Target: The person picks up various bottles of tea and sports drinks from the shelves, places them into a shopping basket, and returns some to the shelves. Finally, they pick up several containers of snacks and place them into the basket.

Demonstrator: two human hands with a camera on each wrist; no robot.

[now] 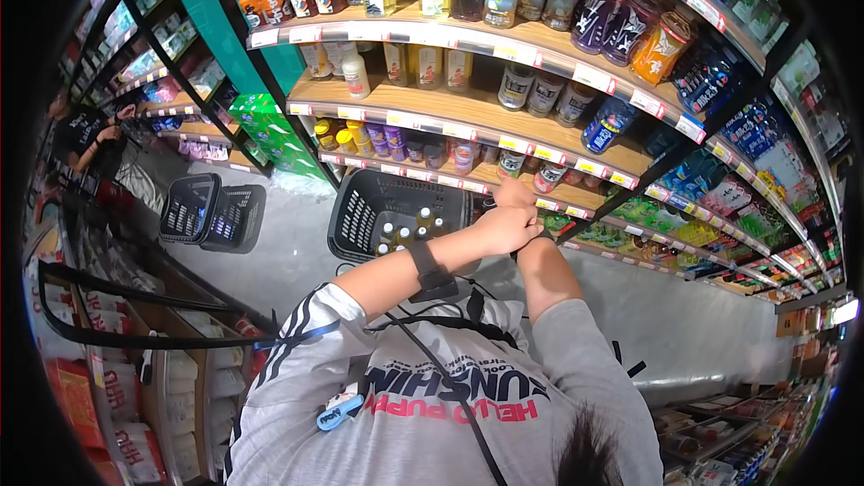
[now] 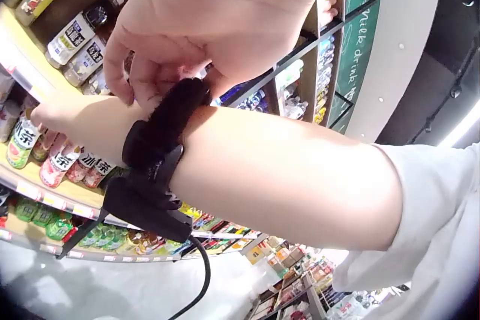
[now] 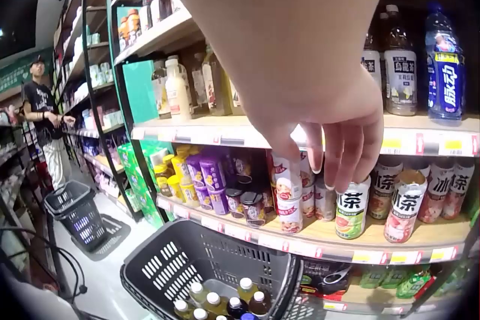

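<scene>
My left hand (image 1: 506,232) is crossed over to my right forearm. In the left wrist view its curled fingers pinch the black strap (image 2: 176,114) fastened round that forearm, beside a small black camera mount (image 2: 142,207) with a cable. My right hand (image 3: 330,125) hangs with loosely bent fingers and holds nothing. In the right wrist view its fingertips overlap the iced tea cans (image 3: 351,211) on a lower shelf. Below the hands stands a black shopping basket (image 1: 340,225) with several bottles (image 1: 423,227) in it.
Curved drink shelves (image 1: 405,31) rise in front. Two more black baskets (image 1: 191,207) stand on the floor at the left, and another person (image 3: 41,106) stands behind them. Green cartons (image 1: 274,135) are stacked at the shelf end. Racks of packaged goods (image 1: 135,396) line the near left.
</scene>
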